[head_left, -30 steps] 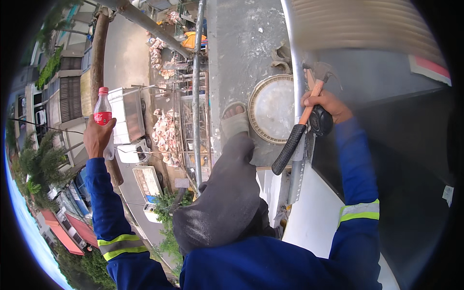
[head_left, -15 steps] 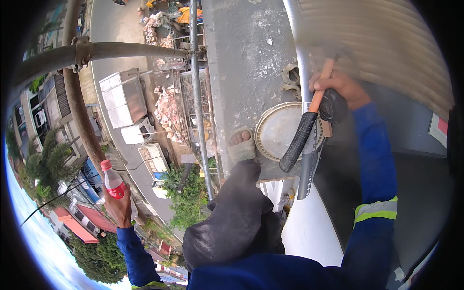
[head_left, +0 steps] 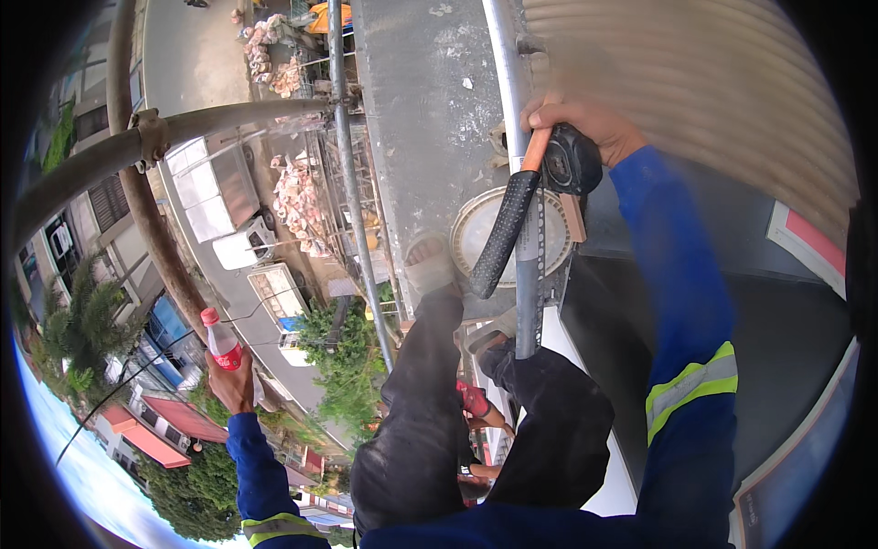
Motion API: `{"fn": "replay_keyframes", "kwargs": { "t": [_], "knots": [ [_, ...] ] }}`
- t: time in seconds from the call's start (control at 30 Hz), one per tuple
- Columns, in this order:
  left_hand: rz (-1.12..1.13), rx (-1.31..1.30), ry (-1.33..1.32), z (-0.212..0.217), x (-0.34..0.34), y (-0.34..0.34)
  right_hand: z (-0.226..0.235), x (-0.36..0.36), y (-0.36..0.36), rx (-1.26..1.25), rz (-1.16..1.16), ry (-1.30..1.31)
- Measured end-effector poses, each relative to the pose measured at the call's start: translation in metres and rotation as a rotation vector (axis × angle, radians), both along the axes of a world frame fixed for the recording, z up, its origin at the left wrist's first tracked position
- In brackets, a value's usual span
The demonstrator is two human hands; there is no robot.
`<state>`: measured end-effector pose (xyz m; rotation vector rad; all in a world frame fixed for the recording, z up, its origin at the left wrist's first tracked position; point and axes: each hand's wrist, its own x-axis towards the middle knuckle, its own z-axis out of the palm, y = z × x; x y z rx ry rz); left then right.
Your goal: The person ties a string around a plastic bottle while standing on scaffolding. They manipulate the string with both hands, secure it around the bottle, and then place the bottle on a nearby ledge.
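Note:
My left hand is closed round a clear plastic soda bottle with a red cap and red label, beside a rusty scaffold pipe. My right hand grips a hammer by its orange shaft; the black rubber grip hangs down and the head is hidden or blurred. A black tape measure sits against the same hand. Behind the hammer runs a bundle of long metal pieces, with a silver tube and a perforated strip. Whether my fingers also hold these, I cannot tell. A wooden piece sticks out beside them.
A round off-white tub or lid lies on the grey ledge. Scaffold pipes line the ledge's left side, with a street and trucks far below. Corrugated sheet is at upper right. Between my legs shows another person's red-gloved hand.
My right hand has moved left and slightly up with the hammer. My second leg and foot have come into view on the right, and another person now shows below. The left hand still holds the bottle.

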<state>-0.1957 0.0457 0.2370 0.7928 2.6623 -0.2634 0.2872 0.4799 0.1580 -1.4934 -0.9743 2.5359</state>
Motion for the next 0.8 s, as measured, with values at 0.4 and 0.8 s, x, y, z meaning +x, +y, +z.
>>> {"fn": "replay_keyframes", "kwargs": {
  "t": [0.4, 0.8],
  "knots": [
    [0.285, 0.527, -1.638, -0.005, 0.16, 0.224, 0.017, 0.01, -0.046, -0.063, 0.018, 0.06],
    [0.479, 0.424, -1.873, -0.078, 0.308, 0.312, 0.023, 0.032, -0.122, -0.042, 0.032, 0.085]
  ]
}}
